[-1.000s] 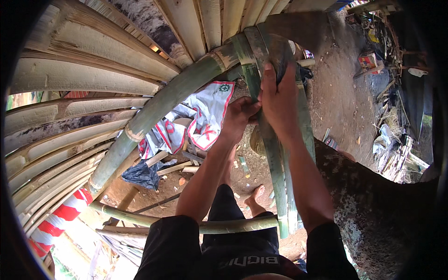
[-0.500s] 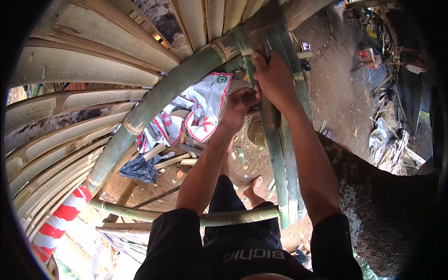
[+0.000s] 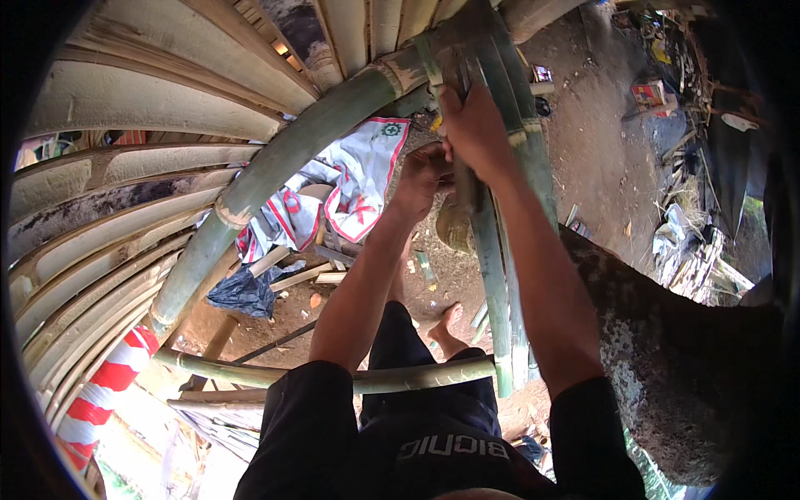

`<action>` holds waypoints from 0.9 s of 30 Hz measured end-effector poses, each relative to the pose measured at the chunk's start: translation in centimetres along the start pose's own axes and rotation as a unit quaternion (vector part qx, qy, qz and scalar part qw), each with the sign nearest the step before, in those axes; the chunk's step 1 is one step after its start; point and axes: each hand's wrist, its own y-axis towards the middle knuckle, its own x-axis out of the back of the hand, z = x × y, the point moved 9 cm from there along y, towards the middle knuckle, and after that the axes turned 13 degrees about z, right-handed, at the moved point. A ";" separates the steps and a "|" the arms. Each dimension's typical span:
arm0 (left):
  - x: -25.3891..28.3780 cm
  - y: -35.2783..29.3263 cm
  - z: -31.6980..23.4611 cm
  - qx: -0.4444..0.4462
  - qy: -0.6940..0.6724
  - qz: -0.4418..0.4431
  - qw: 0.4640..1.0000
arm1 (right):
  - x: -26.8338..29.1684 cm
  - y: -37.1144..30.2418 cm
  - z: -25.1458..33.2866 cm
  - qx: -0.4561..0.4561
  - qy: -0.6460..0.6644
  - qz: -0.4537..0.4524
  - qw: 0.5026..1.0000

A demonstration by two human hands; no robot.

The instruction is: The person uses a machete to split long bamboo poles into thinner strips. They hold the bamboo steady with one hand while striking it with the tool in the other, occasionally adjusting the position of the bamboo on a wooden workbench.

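Note:
My right hand is closed around a long, dark, flat strip whose kind I cannot make out; its upper part is blurred. Just left of it, my left hand has its fingers curled in toward the strip, and what they pinch is hidden. Green split bamboo slats run lengthwise beneath and beside my hands, from the thick bamboo pole down to a lower bamboo crossbar. Another wide slat lies to the right of my right forearm.
Pale split bamboo strips fan out on the left. A white-and-red sheet and a black plastic bag lie on the dirt ground. A large dark, rough mass stands at the right.
Both hands have shifted slightly left and remain close together at the dark strip. The whole view has moved a little as well.

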 end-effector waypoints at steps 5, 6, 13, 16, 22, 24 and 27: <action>0.0 0.5 -0.1 0.001 -0.003 0.022 1.000 | 1.9 -2.2 1.9 0.123 -0.072 -0.132 0.981; -0.1 0.5 0.0 -0.013 -0.012 0.039 0.999 | 1.6 -0.6 1.0 0.092 -0.105 -0.097 0.985; -0.2 0.0 0.0 0.036 -0.006 -0.004 0.999 | 2.5 -2.1 1.9 0.088 -0.105 -0.153 0.979; -0.9 0.0 -1.2 0.031 -0.032 -0.009 0.999 | 1.2 -0.5 0.5 -0.008 -0.062 -0.008 0.998; -0.1 -0.2 0.1 0.019 -0.015 -0.012 1.000 | 2.3 -1.2 1.6 0.088 -0.137 -0.125 0.979; -0.6 -0.1 -0.7 0.043 -0.004 -0.031 0.999 | 2.2 1.8 -0.9 0.002 -0.075 0.022 0.997; -0.3 0.1 -0.6 0.034 -0.006 -0.022 0.999 | 2.5 0.1 0.6 0.070 -0.105 -0.088 0.988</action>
